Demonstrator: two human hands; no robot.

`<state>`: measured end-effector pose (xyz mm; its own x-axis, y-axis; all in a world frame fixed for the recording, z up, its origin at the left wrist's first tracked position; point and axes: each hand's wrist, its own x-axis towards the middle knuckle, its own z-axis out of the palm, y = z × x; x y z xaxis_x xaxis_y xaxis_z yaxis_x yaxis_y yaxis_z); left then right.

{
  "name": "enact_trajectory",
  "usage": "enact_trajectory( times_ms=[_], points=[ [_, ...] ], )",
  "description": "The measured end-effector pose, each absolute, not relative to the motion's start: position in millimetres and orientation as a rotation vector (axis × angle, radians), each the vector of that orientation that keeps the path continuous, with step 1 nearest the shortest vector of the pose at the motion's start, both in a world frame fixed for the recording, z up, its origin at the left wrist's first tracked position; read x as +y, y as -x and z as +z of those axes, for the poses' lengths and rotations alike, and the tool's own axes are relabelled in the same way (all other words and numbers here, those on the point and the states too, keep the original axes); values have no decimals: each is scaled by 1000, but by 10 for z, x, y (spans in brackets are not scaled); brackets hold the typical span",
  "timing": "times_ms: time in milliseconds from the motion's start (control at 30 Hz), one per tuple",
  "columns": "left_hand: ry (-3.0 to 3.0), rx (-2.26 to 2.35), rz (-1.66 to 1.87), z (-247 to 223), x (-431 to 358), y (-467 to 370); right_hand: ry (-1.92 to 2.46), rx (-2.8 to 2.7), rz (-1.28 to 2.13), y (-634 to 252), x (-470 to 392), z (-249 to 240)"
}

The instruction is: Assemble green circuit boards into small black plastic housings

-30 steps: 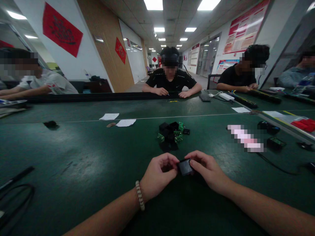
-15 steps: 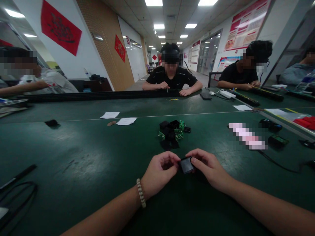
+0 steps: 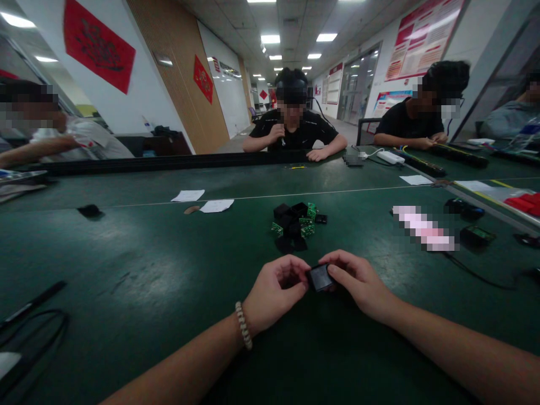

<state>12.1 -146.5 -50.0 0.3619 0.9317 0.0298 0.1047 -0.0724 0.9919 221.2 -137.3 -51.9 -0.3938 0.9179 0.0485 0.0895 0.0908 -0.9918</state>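
Observation:
A small black plastic case (image 3: 320, 277) with a smooth greyish top face is held between my hands, above the near part of the green table. My left hand (image 3: 274, 289), with a beaded bracelet at the wrist, pinches its left edge. On the other side, my right hand (image 3: 358, 284) grips the case, thumb on its top face and fingers behind. Just beyond my hands lies a heap of black plastic parts (image 3: 291, 222) mixed with green circuit boards (image 3: 307, 228).
White paper slips (image 3: 217, 206) lie left of the heap. To the right are a blurred-out pink item (image 3: 422, 228), a cable and a black device (image 3: 476, 236). A black cable (image 3: 37, 337) curls at the near left. Co-workers sit across the table, one opposite me (image 3: 293, 126).
My hands and the case stay almost in the same place. The person opposite has raised one hand towards the face. The view has shifted slightly.

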Motion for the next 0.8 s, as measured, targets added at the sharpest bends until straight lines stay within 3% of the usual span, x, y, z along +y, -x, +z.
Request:
enact_trajectory(
  times_ms=[800],
  points=[
    [-1491, 1021, 886, -514, -1467, -115, 1017, -1611, 1403, -2212, -1377, -519]
  ],
)
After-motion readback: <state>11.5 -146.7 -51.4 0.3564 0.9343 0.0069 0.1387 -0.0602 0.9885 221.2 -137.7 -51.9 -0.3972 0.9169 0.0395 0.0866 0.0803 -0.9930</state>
